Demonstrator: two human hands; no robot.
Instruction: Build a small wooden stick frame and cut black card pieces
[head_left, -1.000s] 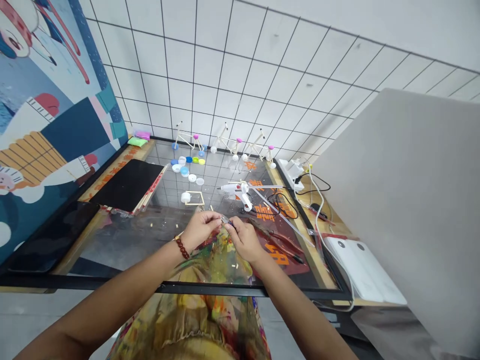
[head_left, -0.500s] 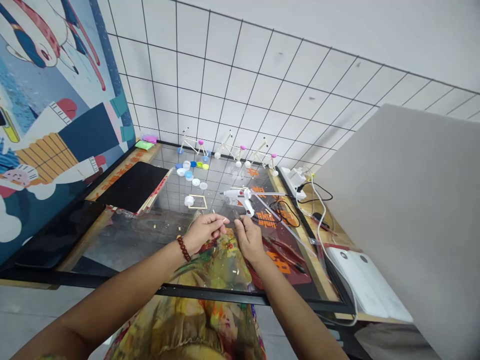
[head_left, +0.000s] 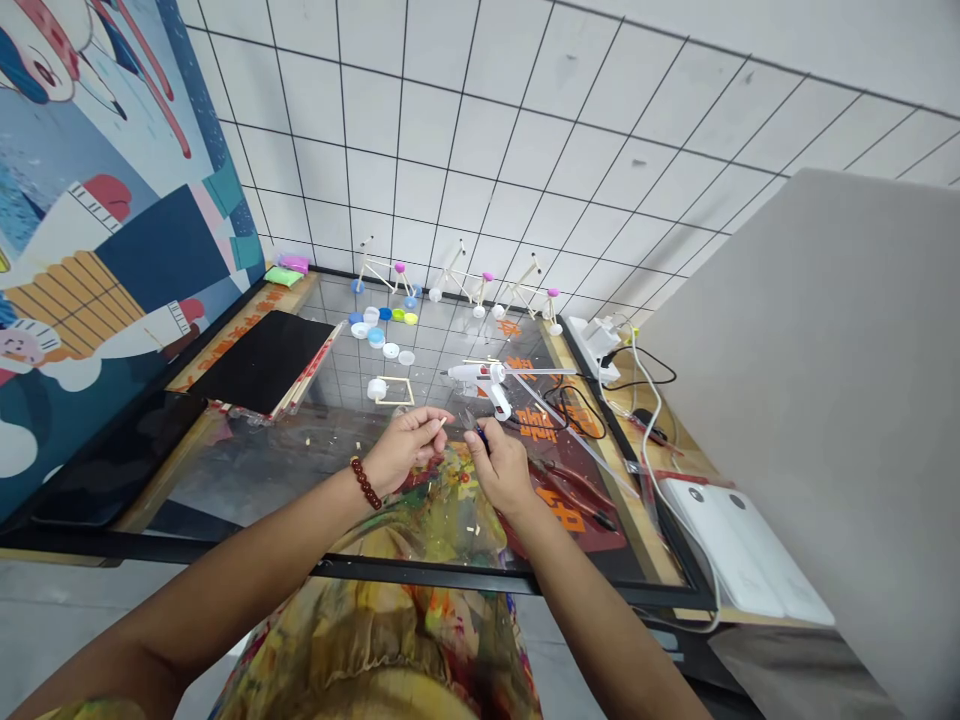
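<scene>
My left hand [head_left: 409, 447], with a beaded bracelet at the wrist, pinches a short pale wooden stick [head_left: 442, 421]. Close to its right, my right hand [head_left: 502, 463] is closed round a small dark-handled cutting tool [head_left: 470, 418] whose tips point up and left. Just beyond the hands, a white glue gun [head_left: 480, 375] lies on the glossy tabletop. Left of it is a small stick frame [head_left: 409, 390] with a white cap [head_left: 376, 389] at one end. Tiny cut pieces [head_left: 472, 530] are scattered near my hands.
Three stick models [head_left: 450, 275] with caps stand along the back edge. Loose bottle caps [head_left: 376, 337] lie at back left, beside a black board [head_left: 266, 360]. Red-handled pliers [head_left: 577, 490], cables and a power strip [head_left: 592, 350] are to the right.
My hands have moved slightly apart, and the tool in my right hand now shows more clearly, its tips clear of the stick. The camera view has shifted a little.
</scene>
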